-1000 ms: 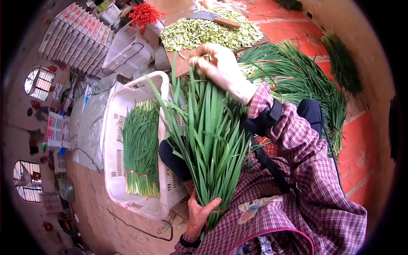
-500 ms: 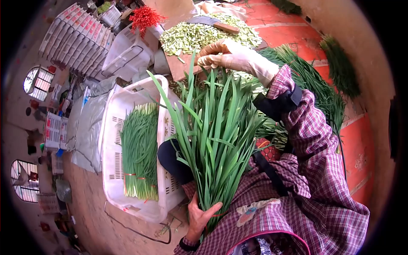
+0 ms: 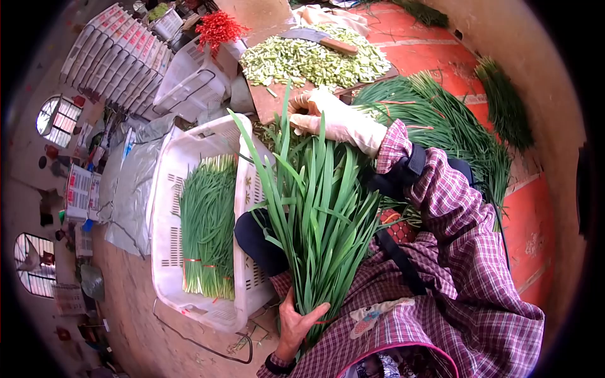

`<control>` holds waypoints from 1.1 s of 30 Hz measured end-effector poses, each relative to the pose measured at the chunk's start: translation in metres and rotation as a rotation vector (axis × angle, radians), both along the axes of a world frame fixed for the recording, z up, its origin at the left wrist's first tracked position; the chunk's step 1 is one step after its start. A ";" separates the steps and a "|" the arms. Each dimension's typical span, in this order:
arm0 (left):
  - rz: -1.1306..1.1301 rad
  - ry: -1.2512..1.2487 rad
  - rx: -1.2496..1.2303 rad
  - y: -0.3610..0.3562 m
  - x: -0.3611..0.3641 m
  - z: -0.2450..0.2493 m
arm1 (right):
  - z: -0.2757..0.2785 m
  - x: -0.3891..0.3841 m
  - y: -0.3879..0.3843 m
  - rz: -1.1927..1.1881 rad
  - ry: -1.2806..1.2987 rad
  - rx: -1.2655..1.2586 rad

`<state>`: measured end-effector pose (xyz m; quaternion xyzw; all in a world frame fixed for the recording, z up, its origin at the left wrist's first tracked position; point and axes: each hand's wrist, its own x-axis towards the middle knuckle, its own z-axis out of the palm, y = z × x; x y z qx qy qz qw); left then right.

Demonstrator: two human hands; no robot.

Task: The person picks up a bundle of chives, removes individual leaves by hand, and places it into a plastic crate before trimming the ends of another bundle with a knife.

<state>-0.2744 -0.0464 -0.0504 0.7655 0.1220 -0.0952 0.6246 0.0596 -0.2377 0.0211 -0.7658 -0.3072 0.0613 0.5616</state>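
My bare left hand [image 3: 299, 322] is closed around the lower part of a bunch of garlic chives [image 3: 321, 220], with long flat green leaves fanning upward. A bit of red band shows beside the thumb. My right hand [image 3: 334, 120], in a pale glove, is at the leaf tips with its fingers curled by one tall leaf. Whatever lies between those fingers is hidden. To the left, a white plastic basket [image 3: 165, 189] holds tied bundles of thinner green chives [image 3: 208, 227] with pale ends and red bands.
Beyond my right hand, chopped pale green pieces [image 3: 271, 60] cover a board [image 3: 268, 108], with a wooden-handled knife [image 3: 337, 45] on top. More chive bundles [image 3: 435, 113] lie on red flooring [image 3: 529, 208]. Stacked white crates [image 3: 116, 60] and a grey sheet [image 3: 135, 195] stand left.
My gloved right hand has come lower and slightly closer to the leaves, its forearm shifting left and down. The left hand keeps its hold at the same place.
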 end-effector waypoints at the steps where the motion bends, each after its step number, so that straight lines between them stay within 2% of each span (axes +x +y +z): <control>1: 0.001 0.000 -0.002 0.000 0.000 -0.001 | -0.005 0.002 0.001 0.001 0.000 -0.002; 3: 0.001 -0.002 -0.008 0.001 -0.001 -0.003 | -0.011 0.004 0.002 -0.041 -0.036 0.206; 4: 0.001 -0.005 -0.011 0.001 -0.001 -0.003 | -0.005 0.000 0.001 -0.040 0.109 0.253; 5: -0.007 -0.016 0.004 0.001 -0.001 -0.003 | -0.006 0.005 -0.005 0.044 0.146 0.242; 7: -0.013 -0.032 0.018 0.002 -0.001 -0.003 | -0.001 0.001 -0.013 0.083 0.125 0.076; 8: -0.019 -0.039 0.031 0.001 0.000 -0.001 | 0.003 -0.001 -0.015 0.084 0.122 0.074; 10: -0.023 -0.045 0.043 0.001 0.002 -0.001 | 0.009 -0.004 -0.017 0.130 0.220 0.002; 11: -0.023 -0.032 0.029 0.001 0.002 -0.001 | 0.000 0.000 -0.016 0.131 0.220 0.002; 13: -0.021 -0.016 0.015 0.001 0.001 -0.001 | -0.015 0.010 -0.010 0.305 0.239 0.215; 16: -0.031 -0.022 0.008 0.002 0.002 -0.001 | -0.016 0.009 -0.011 0.308 0.347 0.206; 19: -0.021 -0.015 0.007 0.002 0.001 -0.003 | -0.015 0.005 -0.011 0.277 0.285 0.129; 21: -0.001 0.000 -0.052 0.002 0.002 -0.002 | -0.013 -0.002 -0.006 0.166 0.222 0.198; 23: -0.003 -0.010 -0.063 0.002 0.003 -0.003 | 0.006 -0.015 -0.005 0.009 -0.041 -0.041; 24: -0.003 -0.024 -0.074 0.003 0.003 -0.004 | -0.002 -0.016 -0.001 -0.074 -0.164 -0.045; 27: -0.001 -0.013 -0.106 0.007 0.003 -0.009 | -0.028 -0.008 0.017 -0.315 -0.168 0.089; 28: 0.010 0.012 -0.113 0.007 0.001 -0.008 | -0.017 -0.002 0.011 -0.445 -0.269 0.158; 29: 0.008 0.022 -0.113 0.007 0.001 -0.007 | -0.004 0.003 -0.005 -0.456 -0.066 0.176; 31: 0.053 0.037 -0.217 0.008 0.001 -0.005 | -0.017 0.038 -0.026 -0.515 -0.144 0.282; 33: 0.056 0.052 -0.227 0.015 -0.002 -0.010 | -0.023 0.043 -0.050 -0.584 -0.448 0.015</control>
